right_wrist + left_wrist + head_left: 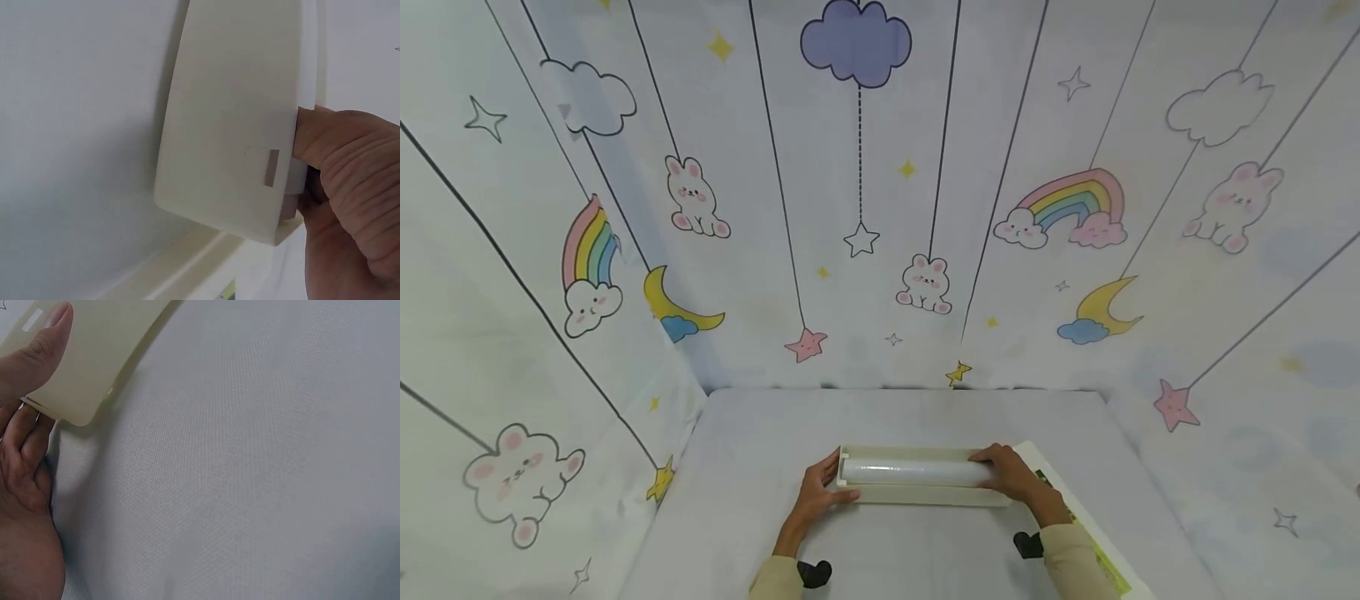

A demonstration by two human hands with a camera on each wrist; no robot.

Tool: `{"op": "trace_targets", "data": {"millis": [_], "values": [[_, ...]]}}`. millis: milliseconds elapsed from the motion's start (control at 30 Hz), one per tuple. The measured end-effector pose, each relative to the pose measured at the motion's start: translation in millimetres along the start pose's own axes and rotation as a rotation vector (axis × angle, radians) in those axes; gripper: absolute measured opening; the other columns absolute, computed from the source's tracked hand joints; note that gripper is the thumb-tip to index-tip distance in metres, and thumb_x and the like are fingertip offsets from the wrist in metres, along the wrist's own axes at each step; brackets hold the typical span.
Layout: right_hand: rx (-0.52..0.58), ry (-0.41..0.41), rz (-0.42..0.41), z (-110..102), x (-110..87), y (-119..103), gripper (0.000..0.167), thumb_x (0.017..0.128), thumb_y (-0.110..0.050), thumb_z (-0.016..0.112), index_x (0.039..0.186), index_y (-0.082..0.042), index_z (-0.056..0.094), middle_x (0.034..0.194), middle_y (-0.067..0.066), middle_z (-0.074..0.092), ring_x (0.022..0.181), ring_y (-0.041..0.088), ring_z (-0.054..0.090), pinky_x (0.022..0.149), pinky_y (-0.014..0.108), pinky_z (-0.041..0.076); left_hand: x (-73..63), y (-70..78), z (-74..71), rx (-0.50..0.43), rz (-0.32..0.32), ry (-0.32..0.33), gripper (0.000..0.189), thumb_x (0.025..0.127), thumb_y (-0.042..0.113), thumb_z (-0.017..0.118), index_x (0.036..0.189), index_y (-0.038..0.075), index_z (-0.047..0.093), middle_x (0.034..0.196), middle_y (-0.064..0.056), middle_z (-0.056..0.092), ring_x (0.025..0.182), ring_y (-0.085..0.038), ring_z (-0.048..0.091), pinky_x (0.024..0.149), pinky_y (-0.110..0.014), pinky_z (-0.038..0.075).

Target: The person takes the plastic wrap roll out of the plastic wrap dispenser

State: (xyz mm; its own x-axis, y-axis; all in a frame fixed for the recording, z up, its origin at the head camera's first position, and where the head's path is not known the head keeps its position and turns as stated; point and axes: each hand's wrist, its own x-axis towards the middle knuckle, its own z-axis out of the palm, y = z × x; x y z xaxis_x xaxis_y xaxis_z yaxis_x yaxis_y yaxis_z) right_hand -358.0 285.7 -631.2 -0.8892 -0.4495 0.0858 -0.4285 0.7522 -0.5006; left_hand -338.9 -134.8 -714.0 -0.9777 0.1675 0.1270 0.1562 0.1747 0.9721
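Left hand and right hand hold a cream case, long axis left-to-right.

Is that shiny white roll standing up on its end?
No, the roll lies on its side in the long pale holder.

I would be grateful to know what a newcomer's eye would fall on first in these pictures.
Probably the purple cloud at the top middle of the head view, on a pale backdrop printed with rabbits and rainbows. Next would come the long cream case low in that view, with a shiny whitish roll inside, its ends held by the left hand and right hand.
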Motion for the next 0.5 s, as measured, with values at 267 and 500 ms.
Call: {"op": "trace_targets", "data": {"millis": [267, 500], "values": [[0.117, 0.029, -0.063, 4.3, 5.3, 4.2, 0.040, 0.082, -0.003, 0.091, 0.120, 0.003, 0.078, 0.123, 0.024, 0.078, 0.114, 0.047, 0.072, 0.097, 0.053, 0.062, 3.6, 0.1, -2.2, -0.001, 0.010, -0.013, 0.101, 0.083, 0.019, 0.097, 0.165, -0.005, 0.041, 0.165, -0.027, 0.050, 0.153, -0.045, 0.051, 0.127, -0.054, 0.045], [0.215, 0.048, -0.223, 21.3, 4.2, 39.4, 0.044, 0.089, -0.010, 0.088, 0.132, -0.011, 0.079, 0.134, 0.010, 0.079, 0.119, 0.027, 0.072, 0.099, 0.038, 0.059, 1.9, -9.4, -1.6, -0.058, -0.010, -0.019, 0.105, 0.079, 0.020, 0.099, 0.164, -0.005, 0.042, 0.166, -0.026, 0.049, 0.153, -0.031, 0.055, 0.125, -0.031, 0.048]]}}
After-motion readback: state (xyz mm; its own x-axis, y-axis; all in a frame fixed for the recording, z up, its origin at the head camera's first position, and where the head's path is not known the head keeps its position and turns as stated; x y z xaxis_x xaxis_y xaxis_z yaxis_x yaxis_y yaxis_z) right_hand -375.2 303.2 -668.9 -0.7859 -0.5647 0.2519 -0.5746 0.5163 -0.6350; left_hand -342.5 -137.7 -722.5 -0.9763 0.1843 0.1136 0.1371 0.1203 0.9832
